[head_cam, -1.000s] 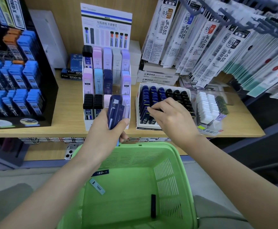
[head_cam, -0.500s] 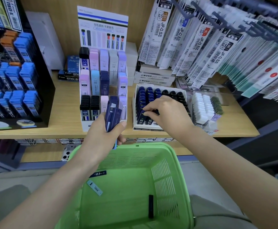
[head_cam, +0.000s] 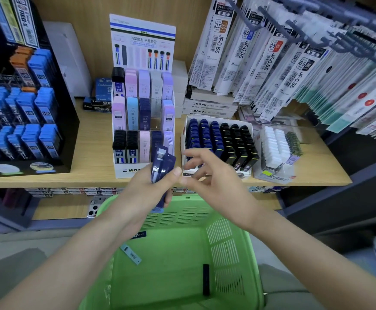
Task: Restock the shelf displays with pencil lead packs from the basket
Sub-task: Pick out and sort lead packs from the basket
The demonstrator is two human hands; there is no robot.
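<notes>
1. Gripped in the left hand, thumb across the front: a small fan of navy lead packs, kept upright above the far rim of the green basket. Probably a ready supply for peeling off one at a time.
2. Just beside that thumb, the right hand: fingers spread and loosely bent, seemingly empty, though too blurred to rule out something thin. Likely poised for taking the front pack.
3. Just beyond the right fingertips, a white tray of navy and black packs standing on end, caps up, rowed tightly for easy picking. By colour, a probable home for the held packs.
4. Directly beyond the left hand, partly hidden by the fan: a tiered display, stepped for showing every label. Navy column in its front row, so also a candidate; cannot tell which.
5. Below both wrists, flat on the basket floor and well apart: a pale blue pack and a black pack. Not yet shelved.
</notes>
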